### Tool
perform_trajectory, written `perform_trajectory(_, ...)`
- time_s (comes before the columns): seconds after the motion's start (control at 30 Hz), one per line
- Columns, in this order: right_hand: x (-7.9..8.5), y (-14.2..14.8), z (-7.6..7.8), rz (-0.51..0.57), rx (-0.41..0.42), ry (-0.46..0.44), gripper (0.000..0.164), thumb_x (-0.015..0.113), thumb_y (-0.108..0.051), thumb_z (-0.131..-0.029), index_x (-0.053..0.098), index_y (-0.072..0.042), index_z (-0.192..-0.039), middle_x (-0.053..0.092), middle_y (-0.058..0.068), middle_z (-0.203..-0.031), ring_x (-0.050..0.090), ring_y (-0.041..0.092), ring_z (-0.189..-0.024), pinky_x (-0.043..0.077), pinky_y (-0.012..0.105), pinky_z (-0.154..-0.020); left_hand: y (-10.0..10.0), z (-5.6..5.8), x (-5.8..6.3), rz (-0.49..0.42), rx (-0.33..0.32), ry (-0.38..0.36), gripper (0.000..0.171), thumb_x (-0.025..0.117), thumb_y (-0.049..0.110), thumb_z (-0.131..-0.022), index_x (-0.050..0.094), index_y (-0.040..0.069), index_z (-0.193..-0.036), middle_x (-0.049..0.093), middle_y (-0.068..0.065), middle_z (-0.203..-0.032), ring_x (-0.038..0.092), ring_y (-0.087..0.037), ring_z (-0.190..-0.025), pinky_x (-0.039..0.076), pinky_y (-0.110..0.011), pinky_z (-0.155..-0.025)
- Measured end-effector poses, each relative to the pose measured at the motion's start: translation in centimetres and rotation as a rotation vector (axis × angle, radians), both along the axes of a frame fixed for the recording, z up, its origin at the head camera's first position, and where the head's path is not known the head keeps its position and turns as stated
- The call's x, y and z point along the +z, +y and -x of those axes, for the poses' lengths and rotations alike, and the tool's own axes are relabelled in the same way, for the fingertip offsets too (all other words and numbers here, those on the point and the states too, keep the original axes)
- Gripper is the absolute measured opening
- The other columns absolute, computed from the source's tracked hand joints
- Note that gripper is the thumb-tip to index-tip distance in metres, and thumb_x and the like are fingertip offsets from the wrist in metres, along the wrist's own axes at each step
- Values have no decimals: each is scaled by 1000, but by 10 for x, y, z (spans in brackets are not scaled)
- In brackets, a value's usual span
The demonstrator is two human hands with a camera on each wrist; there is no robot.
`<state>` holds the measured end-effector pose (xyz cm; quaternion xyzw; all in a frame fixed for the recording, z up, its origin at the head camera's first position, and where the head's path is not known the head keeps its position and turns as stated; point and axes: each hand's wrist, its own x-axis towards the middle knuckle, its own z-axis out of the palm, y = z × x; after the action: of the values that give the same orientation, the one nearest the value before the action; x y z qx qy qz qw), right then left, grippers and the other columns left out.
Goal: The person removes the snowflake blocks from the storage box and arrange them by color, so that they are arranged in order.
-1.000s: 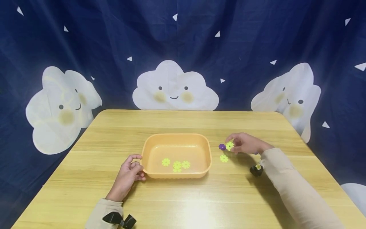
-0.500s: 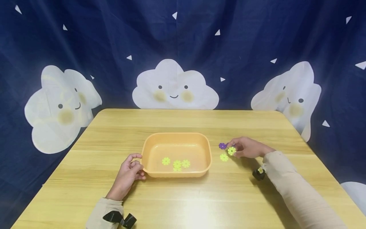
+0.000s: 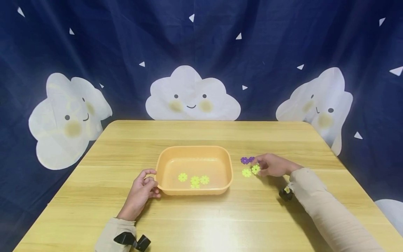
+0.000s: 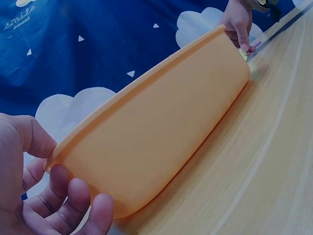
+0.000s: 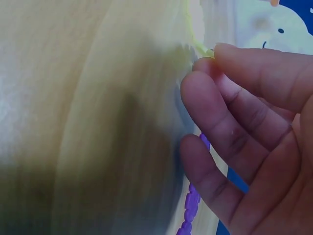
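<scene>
My left hand [image 3: 141, 190] grips the left end of an orange plastic basin [image 3: 217, 168], the thumb at its rim and the fingers along its outer wall [image 4: 146, 137] in the left wrist view. On the basin floor lie several yellow flower-shaped discs [image 3: 182, 177]. To the right of the basin, my right hand [image 3: 274, 165] pinches another yellow flower-shaped disc [image 3: 255, 169] by its edge between thumb and finger. A second yellow disc [image 3: 246, 173] lies just left of it on the table. Two purple discs [image 3: 244, 160] show behind, one partly covered by the fingers.
The wooden table [image 3: 176, 224] reaches back to a dark blue curtain [image 3: 201, 35] printed with white clouds. In the right wrist view, purple discs [image 5: 191, 208] show edge-on below the fingers. A black wrist camera [image 3: 285, 193] hangs under the right sleeve.
My right hand has brought the yellow disc nearer to me, beside the yellow one on the table. A second purple disc has come into view. The left hand and basin have stayed put.
</scene>
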<state>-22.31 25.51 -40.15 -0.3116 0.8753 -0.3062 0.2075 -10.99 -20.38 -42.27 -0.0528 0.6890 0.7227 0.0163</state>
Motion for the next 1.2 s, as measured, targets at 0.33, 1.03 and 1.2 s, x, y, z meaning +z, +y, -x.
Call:
perform_trajectory(0.33,-3,2,-2,-40,8,-12,32,70,-7,-87,60,-2,-117,55,-1,-61,44,8,-48,47,28,-61,-2,-1,-4,33,-1,-13,37,46,-9,-86,40,-2,-122,49,-4,-70,54,-15,-62,56,-30,-56)
perform_trajectory(1.03,-5,3,0,-49,-22,-121,32,70,-7,-88,57,-3,-117,61,4,-62,60,22,-54,54,31,-56,-2,0,-3,20,-3,-5,38,46,-10,-86,40,-2,-122,47,-4,-70,54,-16,-61,56,-30,-55)
perform_trajectory(1.2,-3,3,1,-44,-31,-131,31,70,-5,-87,58,-4,-116,62,5,-64,62,22,-57,55,32,-56,-2,0,-1,15,-3,-7,38,47,-10,-86,40,-3,-123,48,-4,-71,54,-16,-61,56,-30,-55)
